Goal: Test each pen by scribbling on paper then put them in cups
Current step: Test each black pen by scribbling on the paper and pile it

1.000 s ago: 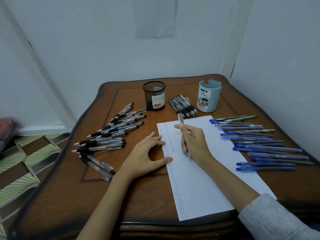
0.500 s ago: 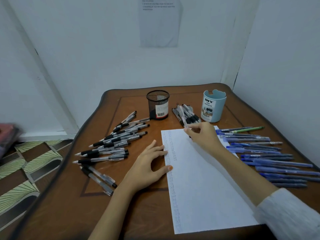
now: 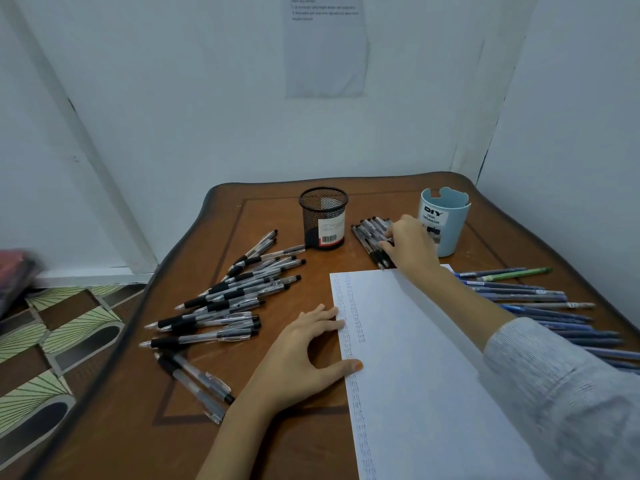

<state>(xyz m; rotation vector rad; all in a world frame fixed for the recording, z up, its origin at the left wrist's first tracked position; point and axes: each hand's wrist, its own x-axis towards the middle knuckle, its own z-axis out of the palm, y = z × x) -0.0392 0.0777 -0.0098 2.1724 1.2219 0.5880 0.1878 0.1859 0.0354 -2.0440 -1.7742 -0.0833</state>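
Observation:
A white sheet of paper (image 3: pixel 415 358) lies on the brown table (image 3: pixel 277 445), with columns of scribbles down its left side. My left hand (image 3: pixel 304 358) rests flat on the sheet's left edge, fingers spread. My right hand (image 3: pixel 412 244) reaches to a small pile of black pens (image 3: pixel 369 228) between the two cups and pinches one black pen (image 3: pixel 379 259) at the pile's near end. The black mesh cup (image 3: pixel 323 220) and the light blue cup (image 3: pixel 450 216) stand at the back; no pens show above their rims.
Several black pens (image 3: pixel 235 296) lie scattered left of the paper. Several blue pens (image 3: pixel 530 296) and one green pen (image 3: pixel 519 273) lie in a row to its right. Walls close in behind and to the right. The table's left edge drops to a patterned floor (image 3: pixel 52 341).
My right hand lifted the pen off the paper and carried it back to the small pile between the cups. My left hand stayed on the paper's edge. The camera tilted up.

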